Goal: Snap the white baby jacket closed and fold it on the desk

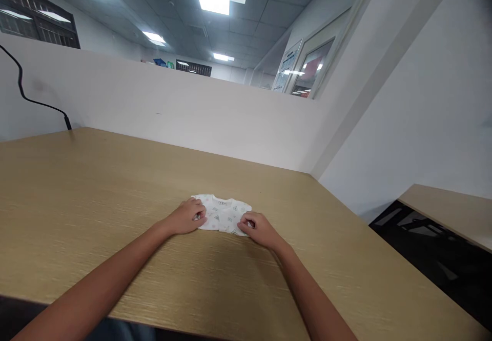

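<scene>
A small white baby shirt [220,214] with a scattered print lies flat on the wooden table, its neckline on the far side. The lower part of the shirt does not show, so it looks folded short. At its left edge, my left hand [187,216] rests with curled fingers and the thumb close to them, closed on the cloth. My right hand [258,227] grips the right edge, thumb and fingers bent together in a pinch. The exact fingertip contact is partly hidden on both sides.
The wooden table [115,177] reaches to a low white partition [200,110] at the back. A black cable [42,104] hangs down at the far left. To the right stand a white wall [415,105] and a lower wooden surface [449,207] with a dark side.
</scene>
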The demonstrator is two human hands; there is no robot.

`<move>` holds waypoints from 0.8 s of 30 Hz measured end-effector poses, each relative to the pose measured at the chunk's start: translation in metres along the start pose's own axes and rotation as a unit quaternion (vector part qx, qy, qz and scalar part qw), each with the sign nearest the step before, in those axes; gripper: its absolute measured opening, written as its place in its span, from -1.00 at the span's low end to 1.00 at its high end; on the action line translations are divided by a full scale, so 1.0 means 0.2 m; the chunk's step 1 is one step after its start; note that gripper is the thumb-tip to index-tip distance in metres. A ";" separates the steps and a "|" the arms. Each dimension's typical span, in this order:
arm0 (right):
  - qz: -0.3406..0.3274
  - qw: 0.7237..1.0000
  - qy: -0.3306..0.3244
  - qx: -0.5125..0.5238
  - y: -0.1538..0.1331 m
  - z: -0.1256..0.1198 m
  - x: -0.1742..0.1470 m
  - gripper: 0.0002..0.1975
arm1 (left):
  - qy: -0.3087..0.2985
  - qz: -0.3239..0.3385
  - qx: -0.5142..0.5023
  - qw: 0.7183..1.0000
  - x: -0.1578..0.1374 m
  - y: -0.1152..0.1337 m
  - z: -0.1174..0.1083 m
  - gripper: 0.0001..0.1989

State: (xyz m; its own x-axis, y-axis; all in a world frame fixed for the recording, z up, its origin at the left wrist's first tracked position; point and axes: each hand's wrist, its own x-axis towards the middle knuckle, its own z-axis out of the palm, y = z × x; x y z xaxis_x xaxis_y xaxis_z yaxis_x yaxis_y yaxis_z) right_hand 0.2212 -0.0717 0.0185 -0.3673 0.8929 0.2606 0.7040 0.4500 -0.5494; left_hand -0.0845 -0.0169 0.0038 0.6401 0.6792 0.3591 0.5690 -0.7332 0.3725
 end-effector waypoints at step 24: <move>0.004 1.000 -0.008 -0.003 0.00 0.00 0.00 -0.77 | -0.003 0.001 -0.001 1.000 0.00 -0.02 0.01 -0.81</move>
State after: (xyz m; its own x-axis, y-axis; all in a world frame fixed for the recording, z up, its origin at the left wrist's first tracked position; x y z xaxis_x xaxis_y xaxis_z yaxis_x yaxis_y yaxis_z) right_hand 0.2211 -0.0715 0.0185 -0.3708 0.8961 0.2438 0.7111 0.4428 -0.5461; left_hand -0.0854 -0.0148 0.0005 0.6441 0.6780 0.3541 0.5674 -0.7340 0.3732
